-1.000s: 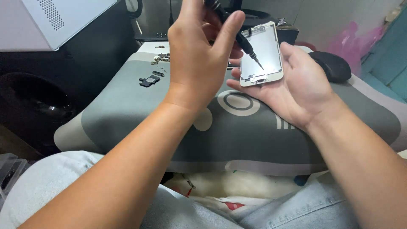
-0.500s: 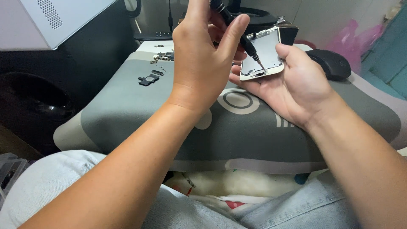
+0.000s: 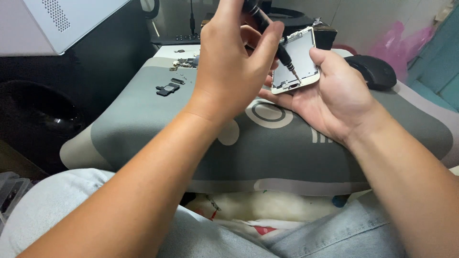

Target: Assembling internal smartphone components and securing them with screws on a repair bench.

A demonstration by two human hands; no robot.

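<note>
My right hand (image 3: 334, 95) cradles an opened white phone frame (image 3: 299, 59), tilted with its bare inside facing me. My left hand (image 3: 234, 67) grips a black screwdriver (image 3: 275, 40) between thumb and fingers. The tip of the screwdriver rests at the lower edge of the phone frame's inside. Both hands hover above a grey desk mat (image 3: 158, 129). The top of the screwdriver runs out of view.
Small dark phone parts (image 3: 167, 89) and loose screws (image 3: 184, 63) lie on the mat's far left. A black computer mouse (image 3: 375, 71) sits at the right. A white box-shaped case (image 3: 67, 21) stands at the upper left. My jeans-clad legs fill the bottom.
Both hands have risen slightly and shifted a little toward the far side, keeping the screwdriver tip on the phone frame's lower edge.
</note>
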